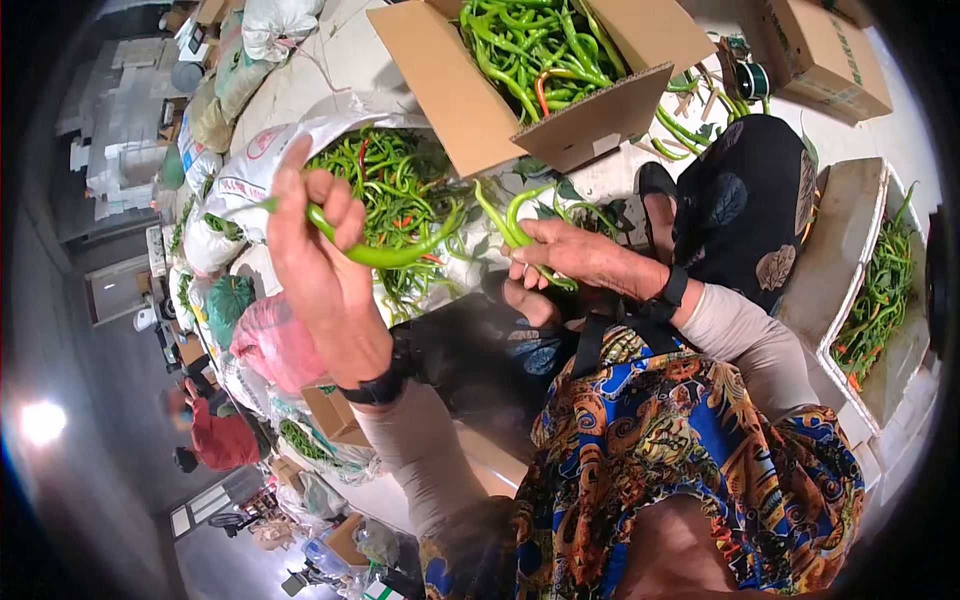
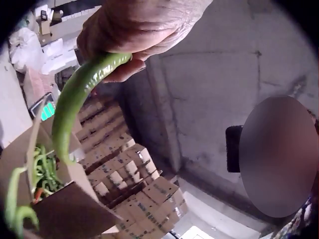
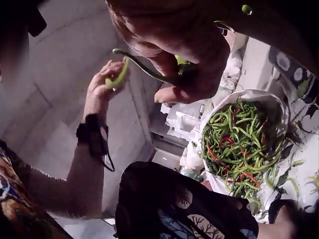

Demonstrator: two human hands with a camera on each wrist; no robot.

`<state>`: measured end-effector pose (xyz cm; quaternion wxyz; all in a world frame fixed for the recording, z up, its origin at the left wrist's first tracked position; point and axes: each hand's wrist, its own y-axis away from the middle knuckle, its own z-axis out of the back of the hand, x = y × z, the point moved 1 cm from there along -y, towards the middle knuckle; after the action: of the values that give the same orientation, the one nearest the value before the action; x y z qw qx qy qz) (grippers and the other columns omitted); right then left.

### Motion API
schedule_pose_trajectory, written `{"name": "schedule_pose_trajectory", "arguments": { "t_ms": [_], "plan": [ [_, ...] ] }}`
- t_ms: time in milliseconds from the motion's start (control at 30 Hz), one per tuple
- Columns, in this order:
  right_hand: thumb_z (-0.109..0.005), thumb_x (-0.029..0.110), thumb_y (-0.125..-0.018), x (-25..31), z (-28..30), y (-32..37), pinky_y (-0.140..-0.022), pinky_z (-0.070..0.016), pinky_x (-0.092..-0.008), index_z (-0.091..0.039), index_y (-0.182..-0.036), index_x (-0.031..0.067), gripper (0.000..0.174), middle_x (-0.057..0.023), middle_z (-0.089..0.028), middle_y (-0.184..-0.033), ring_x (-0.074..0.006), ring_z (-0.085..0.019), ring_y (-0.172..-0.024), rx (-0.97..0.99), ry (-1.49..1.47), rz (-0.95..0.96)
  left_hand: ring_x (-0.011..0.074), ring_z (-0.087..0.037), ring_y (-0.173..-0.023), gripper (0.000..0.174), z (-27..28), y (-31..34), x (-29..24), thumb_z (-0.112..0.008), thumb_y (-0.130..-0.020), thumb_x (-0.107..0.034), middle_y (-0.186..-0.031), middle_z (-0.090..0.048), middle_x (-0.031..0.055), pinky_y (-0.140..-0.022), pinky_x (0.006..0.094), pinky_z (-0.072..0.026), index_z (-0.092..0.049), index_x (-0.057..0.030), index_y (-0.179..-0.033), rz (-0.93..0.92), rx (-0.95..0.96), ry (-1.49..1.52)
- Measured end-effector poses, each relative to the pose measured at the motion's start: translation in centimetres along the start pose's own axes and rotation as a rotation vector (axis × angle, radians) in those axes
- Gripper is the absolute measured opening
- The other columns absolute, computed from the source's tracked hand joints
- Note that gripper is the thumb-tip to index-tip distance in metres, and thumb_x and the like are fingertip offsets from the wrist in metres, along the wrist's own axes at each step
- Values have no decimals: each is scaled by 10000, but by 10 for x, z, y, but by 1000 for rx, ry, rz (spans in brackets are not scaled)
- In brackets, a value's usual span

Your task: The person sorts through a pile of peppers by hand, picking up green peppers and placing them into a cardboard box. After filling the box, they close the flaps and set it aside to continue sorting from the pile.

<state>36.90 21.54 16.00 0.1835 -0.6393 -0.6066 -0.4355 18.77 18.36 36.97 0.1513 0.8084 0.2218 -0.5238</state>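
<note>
My left hand is raised above the open sack and pinches one long green chili pepper near its stem end. The left wrist view shows this pepper hanging curved below the fingers. Lower and to the right, my right hand holds a few slender green chili peppers between thumb and fingers, their ends poking out on both sides. Beneath the left hand is a white sack full of green peppers with some red ones. The right palm is hidden in the right wrist view, where a dark curved stem sticks out.
An open cardboard box of green peppers stands ahead. A white foam box with more peppers is at the right. Loose peppers lie on the floor near my foot. Several filled sacks line the left, and a person in red is farther back.
</note>
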Motion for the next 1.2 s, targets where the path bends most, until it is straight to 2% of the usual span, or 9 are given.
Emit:
{"name": "schedule_pose_trajectory", "arguments": {
  "t_ms": [200,367,667,800,900,1033,1067,1100,1200],
  "plan": [
    [-499,205,-948,13,-8,6,-654,-490,-240,-542,-1081,4,245,-59,-621,-860,-114,-590,-725,13,19,4,74,-312,-590,385,-39,-82,27,-544,-898,-83,-652,-328,-37,-506,221,-288,-461,125,-1211,58,201,242],
    [-499,204,-949,5,-3,6,-658,-494,-243,-544,-1129,-1,276,-49,-628,-865,-106,-589,-719,-29,-9,97,119,-531,-679,341,-29,-104,103,-597,-893,-232,-796,-583,29,-581,251,-398,-577,23,-1119,369,112,-710],
    [-506,144,-928,11,-14,12,-600,-496,-269,-554,-1108,23,222,-36,-611,-748,-97,-588,-677,-143,299,131,119,-588,-828,450,28,26,90,-710,-790,-200,-939,-630,75,-761,266,-491,-566,9,-1162,358,219,-1048],
    [-508,155,-930,24,-25,17,-571,-493,-323,-528,-1014,1,176,-98,-608,-707,-200,-614,-633,-180,609,250,93,-568,-744,391,47,54,115,-700,-826,-186,-866,-616,47,-664,225,-469,-535,16,-1117,-195,414,-1459],
    [-507,152,-909,42,-28,25,-578,-490,-370,-523,-1009,-7,188,-164,-595,-676,-330,-620,-623,-128,738,259,78,-537,-703,288,22,67,105,-666,-858,-157,-815,-583,11,-626,210,-438,-535,5,-1057,407,70,-1059],
    [-552,244,-920,67,-30,30,-602,-494,-341,-445,-1272,-20,453,-128,-635,-726,-241,-630,-618,-2,521,221,184,-578,-723,222,1,53,65,-671,-776,-120,-840,-599,45,-676,308,-496,-574,-69,-969,160,99,-1053],
    [-566,272,-920,60,-24,24,-658,-491,-320,-405,-1317,-4,510,-108,-650,-832,-201,-630,-687,11,323,336,109,-543,-739,236,3,41,58,-680,-769,-134,-831,-572,14,-649,268,-470,-561,-53,-957,-114,72,-820],
    [-580,301,-921,56,-19,22,-714,-488,-298,-364,-1362,11,570,-88,-664,-937,-162,-630,-756,29,125,447,81,-518,-716,241,-24,26,30,-679,-778,-127,-835,-557,3,-630,216,-439,-557,-41,-968,147,-265,-880],
    [-582,318,-926,54,-17,27,-834,-446,-272,-339,-1380,30,590,-51,-617,-1076,-113,-584,-904,22,-276,303,47,-432,-644,233,-50,-18,-9,-653,-857,-152,-789,-516,-4,-557,204,-359,-541,3,-991,-240,-153,-1001]
  ]
}}
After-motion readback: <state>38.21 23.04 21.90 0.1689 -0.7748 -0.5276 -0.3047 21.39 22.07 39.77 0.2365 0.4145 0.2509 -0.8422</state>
